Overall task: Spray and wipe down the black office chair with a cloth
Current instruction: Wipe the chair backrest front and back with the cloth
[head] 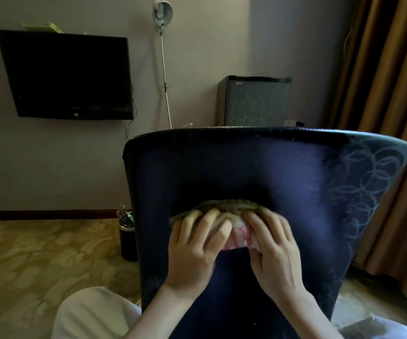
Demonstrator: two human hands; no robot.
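The left hand's fingers (209, 223) are bending at the knuckles and spreading slightly apart, their tips digging into the cloth (229, 206). The right hand's fingers (268, 226) are curling the same way but lying closer together, bunching the fabric under them. So both hands are gripping the cloth. The 2 hands are sitting side by side. The left hand (195, 250) is lying at 9 o'clock of the cloth's pink patch and the right hand (277, 248) at 3 o'clock of it. Both bare forearms are running down toward 6 o'clock. The cloth is showing a greenish edge arcing at 12 o'clock above the fingertips and a pink-and-white part between the hands.

The hands are pressing the cloth against the back of the black office chair (246, 167), just below the middle of the backrest. The chair is filling the frame from the centre toward 5 o'clock, and pale looping swirls are showing on its side at 3 o'clock.

A pale trouser knee (92, 311) is showing at 7 o'clock. A dark bin (127, 238) is standing at 9 o'clock of the chair, just beside it, on the patterned carpet (26, 253). On the wall, a television (68, 74) is hanging at 10 o'clock. A mini fridge (253, 101) is standing at 1 o'clock behind the chair's top edge. A brown curtain (393, 94) is hanging at 2 o'clock.
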